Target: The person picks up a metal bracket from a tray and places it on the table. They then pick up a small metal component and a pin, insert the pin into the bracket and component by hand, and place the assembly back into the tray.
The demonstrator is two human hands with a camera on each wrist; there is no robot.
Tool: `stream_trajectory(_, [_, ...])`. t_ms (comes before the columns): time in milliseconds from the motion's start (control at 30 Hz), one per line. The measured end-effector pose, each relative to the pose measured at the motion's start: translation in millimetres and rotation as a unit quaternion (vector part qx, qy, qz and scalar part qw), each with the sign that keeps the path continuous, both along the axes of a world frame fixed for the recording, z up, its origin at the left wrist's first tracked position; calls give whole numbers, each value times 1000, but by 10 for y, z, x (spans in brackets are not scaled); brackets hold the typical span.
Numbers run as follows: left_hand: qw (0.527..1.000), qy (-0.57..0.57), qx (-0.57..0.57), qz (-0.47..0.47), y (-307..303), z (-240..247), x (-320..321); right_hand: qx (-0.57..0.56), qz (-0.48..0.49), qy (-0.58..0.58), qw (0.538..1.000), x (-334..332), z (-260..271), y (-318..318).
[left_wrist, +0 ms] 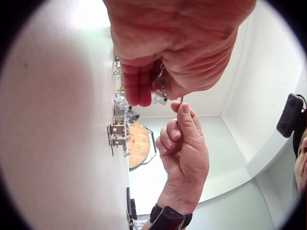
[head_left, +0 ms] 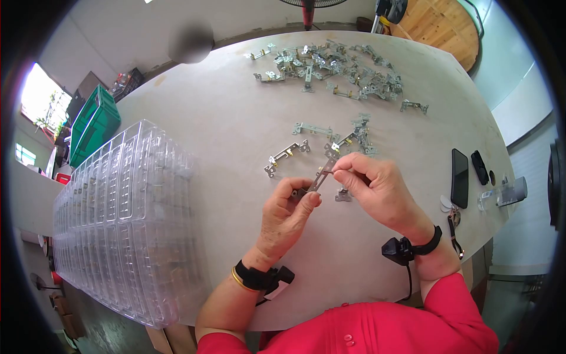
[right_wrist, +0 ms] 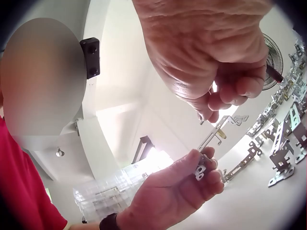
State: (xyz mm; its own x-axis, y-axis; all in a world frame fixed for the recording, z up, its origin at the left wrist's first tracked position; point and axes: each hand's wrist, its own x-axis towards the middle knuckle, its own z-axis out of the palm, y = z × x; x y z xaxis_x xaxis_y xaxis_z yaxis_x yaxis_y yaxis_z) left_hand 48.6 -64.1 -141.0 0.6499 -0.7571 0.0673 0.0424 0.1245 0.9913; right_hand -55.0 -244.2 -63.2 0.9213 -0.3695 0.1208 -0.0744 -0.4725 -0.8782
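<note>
My left hand point(head_left: 284, 219) grips one end of a metal bracket point(head_left: 321, 179), which slants up and away above the table. Thumb and fingers close round its lower end, covering part of it. At the bracket's side, my right hand point(head_left: 383, 192) pinches a small thin piece point(left_wrist: 181, 99) between thumb and forefinger. That piece looks brownish in the left wrist view, and the fingers hide most of it. In the right wrist view a yellowish part point(right_wrist: 222, 134) shows on the bracket. Similar brackets point(head_left: 287, 154) lie just beyond the hands; another bracket point(head_left: 343, 194) lies under the right hand.
A large heap of brackets point(head_left: 330, 62) covers the table's point(head_left: 227, 118) far side. Stacked clear plastic trays point(head_left: 124, 218) stand at left, near a green crate point(head_left: 94, 127). At right lie a phone point(head_left: 460, 178), pliers point(head_left: 454, 227) and a clear bottle point(head_left: 504, 193).
</note>
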Motion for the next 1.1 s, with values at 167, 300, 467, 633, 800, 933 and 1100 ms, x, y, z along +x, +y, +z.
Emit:
stream_trajectory(167, [998, -41, -13, 51, -27, -40, -6, -47, 5, 28, 998, -9, -8, 56])
stream_trajectory(300, [992, -113, -3, 62, -44, -65, 3, -94, 25, 17, 995, -13, -25, 106])
stream_trajectory(467, [976, -197, 18, 90, -42, -1, 2, -99, 52, 24, 993, -12, -66, 119])
stream_trajectory(633, [971, -223, 7, 90, -63, -9, -26, -90, 23, 19, 995, 3, -103, 99])
stream_trajectory(800, [969, -225, 22, 100, -61, -57, -36, -36, 39, 36, 998, -3, -107, 110])
stream_trajectory(933, [981, -175, -3, 88, -56, -98, -38, -45, 31, 49, 997, -2, -109, 85])
stream_trajectory(1100, [977, -196, -9, 85, -54, -131, -30, -19, 78, 58, 995, -12, -81, 91])
